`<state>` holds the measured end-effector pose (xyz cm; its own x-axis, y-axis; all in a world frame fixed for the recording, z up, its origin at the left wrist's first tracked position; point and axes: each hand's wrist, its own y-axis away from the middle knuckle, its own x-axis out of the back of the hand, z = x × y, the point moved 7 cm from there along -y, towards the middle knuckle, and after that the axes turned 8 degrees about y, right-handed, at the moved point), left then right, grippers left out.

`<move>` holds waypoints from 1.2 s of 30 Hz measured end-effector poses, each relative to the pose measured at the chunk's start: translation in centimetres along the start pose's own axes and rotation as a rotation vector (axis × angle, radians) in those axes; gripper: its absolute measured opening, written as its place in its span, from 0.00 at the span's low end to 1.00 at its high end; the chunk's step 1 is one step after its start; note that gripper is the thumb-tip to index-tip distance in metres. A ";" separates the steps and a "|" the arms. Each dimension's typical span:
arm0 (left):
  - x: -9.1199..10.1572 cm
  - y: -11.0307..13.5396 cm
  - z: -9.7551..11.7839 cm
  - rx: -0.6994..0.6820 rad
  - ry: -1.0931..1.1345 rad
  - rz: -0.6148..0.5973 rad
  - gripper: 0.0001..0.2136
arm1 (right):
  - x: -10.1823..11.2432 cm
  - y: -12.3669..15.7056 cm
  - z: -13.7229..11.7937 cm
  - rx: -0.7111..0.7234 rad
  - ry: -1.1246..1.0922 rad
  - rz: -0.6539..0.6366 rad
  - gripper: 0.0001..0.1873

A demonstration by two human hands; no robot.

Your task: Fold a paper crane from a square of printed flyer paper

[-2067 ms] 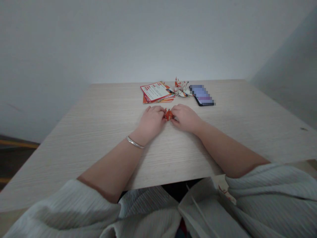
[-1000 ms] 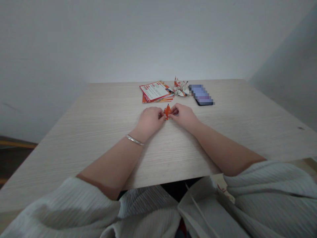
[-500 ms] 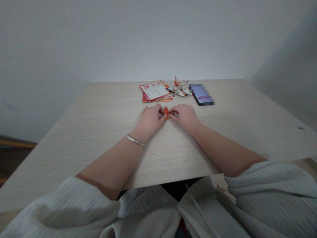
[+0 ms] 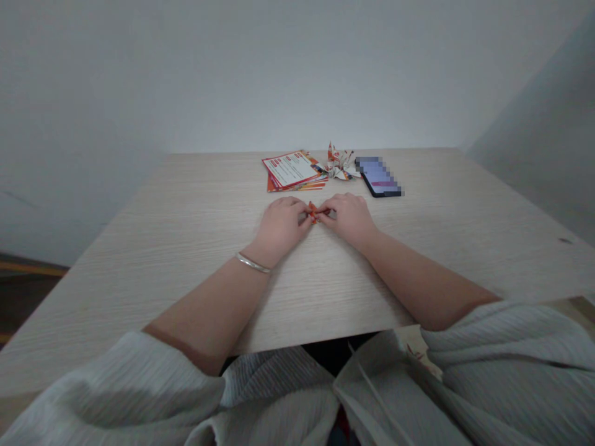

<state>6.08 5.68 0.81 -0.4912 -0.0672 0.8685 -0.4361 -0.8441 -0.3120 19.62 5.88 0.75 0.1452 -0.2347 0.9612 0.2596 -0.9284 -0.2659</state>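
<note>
Between my fingertips is a small piece of folded orange paper (image 4: 313, 211), mostly covered by the fingers. My left hand (image 4: 282, 224) pinches it from the left side, with a silver bangle on that wrist. From the right, my right hand (image 4: 351, 218) pinches its other edge with thumb and fingers. Both hands rest low over the table. Just beyond them lie a stack of printed paper sheets (image 4: 290, 170) in red, white and orange, and several folded paper pieces (image 4: 341, 166) with pointed tips, bunched together.
A phone (image 4: 379, 176) with a lit, blurred screen lies right of the folded pieces. The pale wood-grain table (image 4: 195, 204) reaches back to a plain wall (image 4: 297, 74). Its near edge is close to my lap.
The fingers of both hands have shifted slightly over the folded orange paper, and less of its upright tip shows. The other things on the table stay put.
</note>
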 end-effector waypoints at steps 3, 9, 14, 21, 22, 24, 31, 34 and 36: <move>-0.2 0.1 -0.2 0.012 -0.013 -0.010 0.14 | -0.5 -0.3 0.5 -0.017 -0.031 0.002 0.14; -0.4 0.2 -0.3 0.030 -0.042 -0.045 0.13 | -1.5 -0.7 1.0 0.021 -0.130 -0.029 0.14; -0.5 0.1 -0.3 0.042 -0.063 -0.060 0.13 | -1.3 -0.4 1.1 -0.037 -0.118 -0.017 0.13; -0.9 -0.1 -0.6 0.043 -0.040 -0.077 0.14 | -1.9 -0.6 0.9 -0.012 -0.110 -0.066 0.12; -0.9 -0.1 -0.7 0.040 -0.038 -0.072 0.14 | -2.0 -0.7 0.9 0.002 -0.120 -0.066 0.12; -1.0 -0.2 -0.9 0.028 -0.028 -0.064 0.13 | -2.0 -0.8 0.9 0.045 -0.141 -0.054 0.11; -1.2 -0.5 -1.6 -0.014 0.029 -0.058 0.15 | -1.0 -0.3 0.3 0.193 -0.120 0.007 0.17; -1.2 -0.4 -1.8 -0.023 0.058 -0.058 0.15 | -0.4 0.0 -0.1 0.187 -0.082 0.004 0.20; -1.1 -0.4 -1.8 -0.032 0.075 -0.060 0.15 | 0.1 0.3 -0.4 0.175 -0.038 0.004 0.21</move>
<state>5.46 7.02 -0.75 -0.5181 0.0235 0.8550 -0.4893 -0.8281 -0.2737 19.31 5.49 0.76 0.1817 -0.2243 0.9574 0.4210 -0.8621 -0.2819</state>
